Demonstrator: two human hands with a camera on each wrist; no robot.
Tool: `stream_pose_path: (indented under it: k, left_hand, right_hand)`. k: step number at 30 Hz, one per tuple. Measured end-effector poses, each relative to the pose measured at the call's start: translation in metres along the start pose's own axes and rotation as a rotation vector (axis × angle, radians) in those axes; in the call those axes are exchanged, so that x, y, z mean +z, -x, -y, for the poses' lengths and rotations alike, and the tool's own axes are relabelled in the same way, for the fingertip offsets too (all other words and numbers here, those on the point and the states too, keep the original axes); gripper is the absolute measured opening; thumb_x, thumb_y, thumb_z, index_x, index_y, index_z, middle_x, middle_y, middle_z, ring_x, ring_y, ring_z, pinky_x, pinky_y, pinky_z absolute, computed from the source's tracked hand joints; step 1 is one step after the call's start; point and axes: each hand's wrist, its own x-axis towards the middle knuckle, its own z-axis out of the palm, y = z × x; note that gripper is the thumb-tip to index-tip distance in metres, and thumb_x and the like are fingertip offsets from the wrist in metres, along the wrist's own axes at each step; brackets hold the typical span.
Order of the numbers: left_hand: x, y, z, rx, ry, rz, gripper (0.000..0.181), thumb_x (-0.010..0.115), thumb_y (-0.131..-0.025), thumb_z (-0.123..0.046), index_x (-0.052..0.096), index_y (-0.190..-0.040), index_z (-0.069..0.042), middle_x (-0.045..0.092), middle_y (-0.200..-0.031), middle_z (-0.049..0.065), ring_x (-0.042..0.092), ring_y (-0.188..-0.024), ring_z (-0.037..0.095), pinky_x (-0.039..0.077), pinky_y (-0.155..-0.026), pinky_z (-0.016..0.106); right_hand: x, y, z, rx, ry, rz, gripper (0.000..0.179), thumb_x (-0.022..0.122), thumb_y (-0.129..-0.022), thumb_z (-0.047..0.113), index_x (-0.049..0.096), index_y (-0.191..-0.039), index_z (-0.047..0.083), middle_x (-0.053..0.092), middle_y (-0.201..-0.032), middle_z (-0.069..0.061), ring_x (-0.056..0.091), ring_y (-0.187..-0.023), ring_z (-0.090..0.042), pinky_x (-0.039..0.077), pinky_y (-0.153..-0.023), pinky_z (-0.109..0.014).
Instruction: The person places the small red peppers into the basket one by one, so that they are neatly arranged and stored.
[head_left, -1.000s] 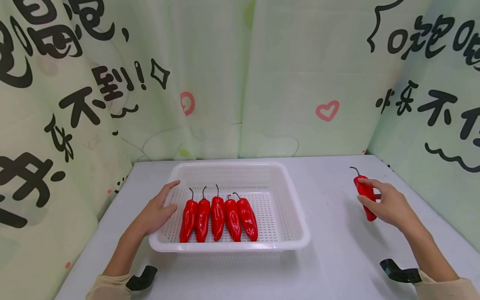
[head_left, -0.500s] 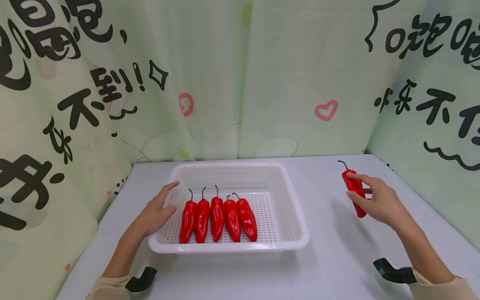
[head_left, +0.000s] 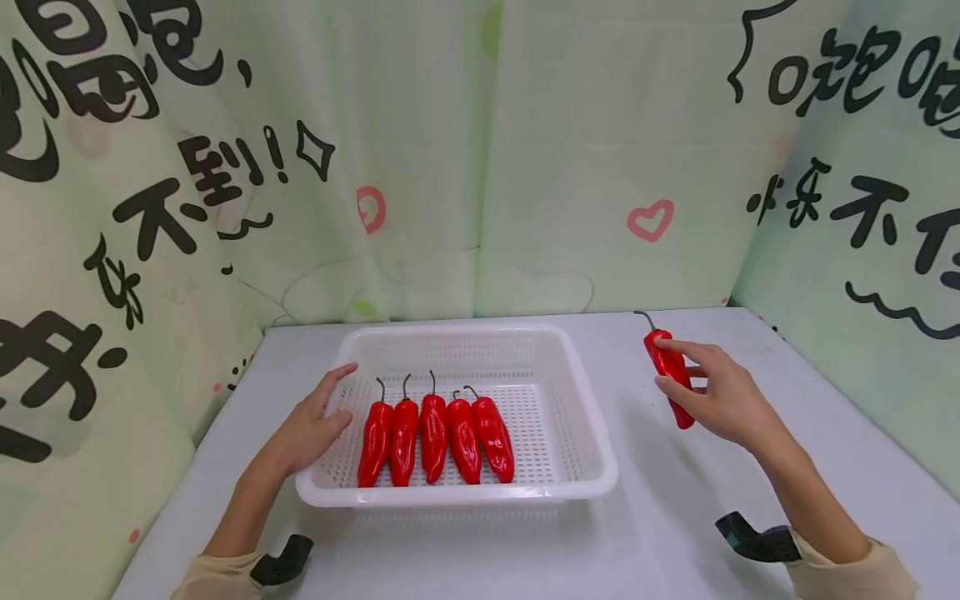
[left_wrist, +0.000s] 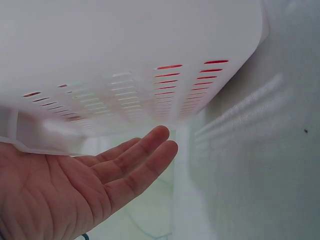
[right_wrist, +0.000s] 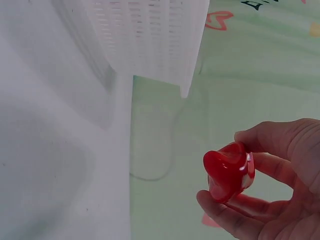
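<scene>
My right hand (head_left: 723, 396) pinches a red chili pepper (head_left: 664, 360) between thumb and fingers, above the table right of the basket. Its curved stem points up and away. The right wrist view shows the pepper (right_wrist: 227, 172) from its lower end. At the left side of a white perforated plastic basket (head_left: 450, 497), my left hand (head_left: 311, 433) holds the rim with the thumb over it. Below that rim, in the left wrist view, the other fingers (left_wrist: 145, 175) extend along the outer wall; the thumb is hidden there. Several red chili peppers (head_left: 433, 437) lie side by side in the basket, stems pointing away.
The basket stands on a white table (head_left: 645, 533). Pale green curtains (head_left: 555, 167) with black writing and pink hearts enclose the table at the back and both sides. Inside the basket, bare floor (head_left: 534, 417) shows right of the peppers.
My right hand has moved left toward the basket with the chili pepper in its grip, rising slightly in the view. My left hand, the basket and the peppers in it stay in place.
</scene>
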Motion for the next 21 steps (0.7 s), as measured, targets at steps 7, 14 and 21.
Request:
stream_pose_path:
  k: [7, 14, 21]
  left_hand:
    - [0.000, -0.002, -0.001, -0.002, -0.006, 0.003, 0.074, 0.056, -0.095, -0.011, 0.022, -0.161, -0.016, 0.032, -0.161, 0.027, 0.046, -0.136, 0.052, 0.057, -0.090, 0.061]
    - [-0.001, -0.001, -0.002, 0.004, 0.005, -0.001, 0.074, 0.056, -0.095, -0.011, 0.023, -0.161, -0.016, 0.033, -0.160, 0.027, 0.048, -0.133, 0.052, 0.058, -0.088, 0.059]
    - [0.000, 0.000, -0.001, -0.002, 0.006, -0.003, 0.074, 0.056, -0.094, -0.010, 0.024, -0.161, -0.016, 0.034, -0.160, 0.027, 0.050, -0.131, 0.051, 0.060, -0.087, 0.057]
  right_hand:
    - [0.004, -0.002, 0.019, -0.037, -0.031, -0.003, 0.068, 0.075, -0.091, 0.020, 0.045, -0.150, 0.001, 0.043, -0.142, -0.033, 0.052, -0.120, -0.056, 0.063, -0.072, -0.054]
    - [0.011, -0.006, 0.033, -0.087, -0.074, 0.014, 0.064, 0.074, -0.093, 0.020, 0.047, -0.149, 0.004, 0.046, -0.142, -0.029, 0.055, -0.118, -0.053, 0.064, -0.072, -0.052]
    - [0.022, -0.005, 0.047, -0.126, -0.102, 0.032, 0.062, 0.075, -0.092, 0.019, 0.051, -0.148, 0.005, 0.049, -0.141, -0.028, 0.057, -0.117, -0.051, 0.064, -0.072, -0.049]
